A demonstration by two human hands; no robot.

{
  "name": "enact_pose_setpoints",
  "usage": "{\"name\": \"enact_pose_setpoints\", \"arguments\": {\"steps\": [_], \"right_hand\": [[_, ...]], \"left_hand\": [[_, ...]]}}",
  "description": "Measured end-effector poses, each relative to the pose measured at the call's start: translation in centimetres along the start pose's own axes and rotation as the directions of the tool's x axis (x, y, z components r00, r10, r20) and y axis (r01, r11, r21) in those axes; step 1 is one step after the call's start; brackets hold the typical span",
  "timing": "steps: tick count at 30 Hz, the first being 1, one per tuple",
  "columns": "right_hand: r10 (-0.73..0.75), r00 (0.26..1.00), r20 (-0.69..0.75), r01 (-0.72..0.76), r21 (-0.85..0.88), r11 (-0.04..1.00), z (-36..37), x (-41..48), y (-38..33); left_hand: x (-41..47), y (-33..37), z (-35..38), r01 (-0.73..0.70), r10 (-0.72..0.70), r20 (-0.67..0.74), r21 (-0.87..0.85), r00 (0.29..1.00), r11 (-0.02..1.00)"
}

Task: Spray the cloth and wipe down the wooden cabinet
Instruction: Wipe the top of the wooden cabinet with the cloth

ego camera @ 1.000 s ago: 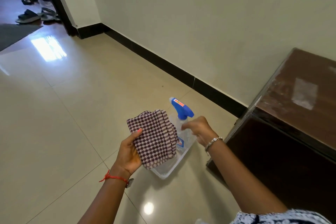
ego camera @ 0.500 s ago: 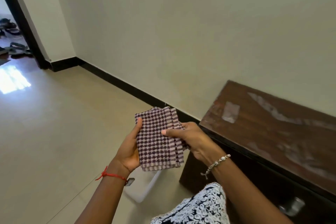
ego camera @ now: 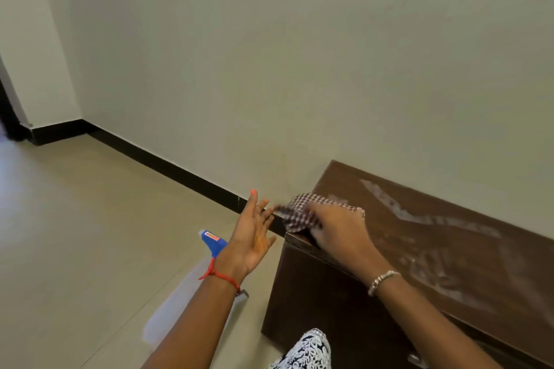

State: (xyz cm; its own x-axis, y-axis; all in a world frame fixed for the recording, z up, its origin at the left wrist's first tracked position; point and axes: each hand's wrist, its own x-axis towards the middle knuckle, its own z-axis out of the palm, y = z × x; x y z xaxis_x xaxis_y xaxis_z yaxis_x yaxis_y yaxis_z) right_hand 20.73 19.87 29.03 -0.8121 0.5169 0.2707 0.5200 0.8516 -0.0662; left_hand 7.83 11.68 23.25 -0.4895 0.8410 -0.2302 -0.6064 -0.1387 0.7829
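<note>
The dark wooden cabinet (ego camera: pixel 443 252) stands against the wall at the right, its top streaked with pale dust. My right hand (ego camera: pixel 335 226) presses the checked maroon-and-white cloth (ego camera: pixel 298 211) onto the cabinet's near left corner. My left hand (ego camera: pixel 251 234) hovers just left of that corner, palm up, fingers spread, holding nothing. Behind my left wrist, the spray bottle's blue trigger head (ego camera: pixel 213 241) shows; its body is hidden by my arm.
A clear plastic tub (ego camera: pixel 180 305) sits on the tiled floor under my left forearm. A black skirting strip (ego camera: pixel 168 166) runs along the cream wall. A metal handle (ego camera: pixel 415 359) shows low on the cabinet front. A doorway edge is at far left.
The cloth has gone from both hands onto the cabinet's corner under my right hand. My left hand let go and opened. The view swung right and up.
</note>
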Motion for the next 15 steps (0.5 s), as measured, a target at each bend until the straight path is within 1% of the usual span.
{"name": "enact_pose_setpoints", "arguments": {"steps": [1, 2, 4, 5, 6, 8, 9, 10, 11, 13, 15], "right_hand": [[-0.023, 0.999, 0.023, 0.022, 0.017, 1.000, 0.5, -0.7, 0.0], [-0.006, 1.000, 0.017, 0.005, 0.069, 0.998, 0.7, -0.9, 0.1], [0.103, 0.994, -0.035, -0.095, 0.193, 0.977, 0.4, -0.3, 0.2], [0.166, 0.985, -0.051, -0.150, 0.231, 0.961, 0.6, 0.3, 0.4], [0.219, 0.975, -0.034, -0.206, 0.235, 0.950, 1.2, 1.1, 0.5], [0.273, 0.957, 0.094, -0.286, 0.186, 0.940, 2.9, 2.5, 0.4], [0.271, 0.949, 0.163, -0.295, 0.154, 0.943, 4.0, 2.9, 0.2], [0.251, 0.949, 0.191, -0.278, 0.128, 0.952, 5.0, 3.0, 0.1], [0.218, 0.958, 0.184, -0.241, 0.112, 0.964, 5.8, 2.8, 0.2], [0.121, 0.984, 0.130, -0.134, 0.097, 0.986, 6.2, 1.8, 0.6], [0.042, 0.993, 0.109, -0.052, 0.097, 0.994, 5.7, 0.1, 1.6]], "left_hand": [[0.2, -0.2, 0.1, -0.001, 0.001, -0.009, 0.014, 1.000, 1.000], [0.3, -0.5, 0.2, -0.005, 0.006, -0.016, 0.031, 1.000, 1.000], [0.6, -0.8, 0.2, -0.016, 0.018, -0.030, 0.071, 0.999, 0.997], [0.8, -1.0, 0.2, -0.016, 0.020, -0.038, 0.089, 0.999, 0.996], [1.0, -1.2, 0.2, -0.019, 0.024, -0.046, 0.102, 0.999, 0.995], [1.2, -1.4, 0.7, -0.031, 0.037, -0.056, 0.113, 0.998, 0.993], [1.3, -1.5, 0.8, -0.037, 0.044, -0.061, 0.116, 0.997, 0.993], [1.4, -1.5, 0.9, -0.046, 0.054, -0.062, 0.124, 0.997, 0.991], [1.4, -1.5, 1.2, -0.058, 0.067, -0.061, 0.130, 0.996, 0.990], [1.4, -1.3, 1.6, -0.080, 0.088, -0.045, 0.163, 0.995, 0.983], [1.6, -1.2, 1.9, -0.107, 0.121, -0.034, 0.272, 0.992, 0.956]]}}
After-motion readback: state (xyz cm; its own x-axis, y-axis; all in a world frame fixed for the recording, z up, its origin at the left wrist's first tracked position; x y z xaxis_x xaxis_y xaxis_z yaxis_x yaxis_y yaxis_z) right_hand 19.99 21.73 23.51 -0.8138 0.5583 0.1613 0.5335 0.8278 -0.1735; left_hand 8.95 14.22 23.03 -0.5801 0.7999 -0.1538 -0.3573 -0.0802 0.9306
